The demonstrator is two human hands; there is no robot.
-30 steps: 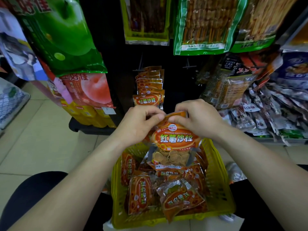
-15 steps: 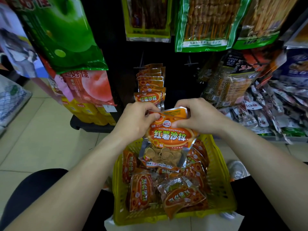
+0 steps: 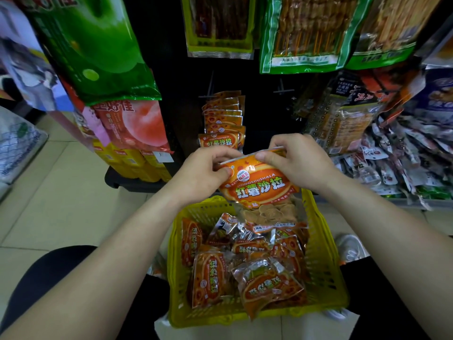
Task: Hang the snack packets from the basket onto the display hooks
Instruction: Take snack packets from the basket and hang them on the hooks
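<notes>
You have the orange Hongshushala packet [image 3: 259, 186] pinched along its top seal with both hands. Your left hand [image 3: 201, 173] nips the left corner between thumb and curled fingers. Your right hand [image 3: 296, 163] does the same further along that edge, thumb on the front. The packet hangs from that grip in the middle of the frame. It is above the far end of the yellow basket [image 3: 327, 253] and just below the row of matching packets already hung [image 3: 221, 123] at centre.

The likeliest slip is at the hang hole. Your fingers cover most of the seal, so I cannot see the hole (nor, I suspect, can you). The hook's tip is also hidden behind the front packet of that row. Push forward blind and the tip may meet foil instead of hole, crumpling or tearing the header.

The row also looks well filled, so a hard shove could knock its front packet off. What looks like a bare hook [image 3: 282, 89] stands right of the row, toward upper centre. It may be the easier target, though using it would split the product across two pegs.

Last, free one hand too soon and the packet will swing from one corner. It could then drop among the loose packets [image 3: 210, 278] in the basket, which would cost you only time.
</notes>
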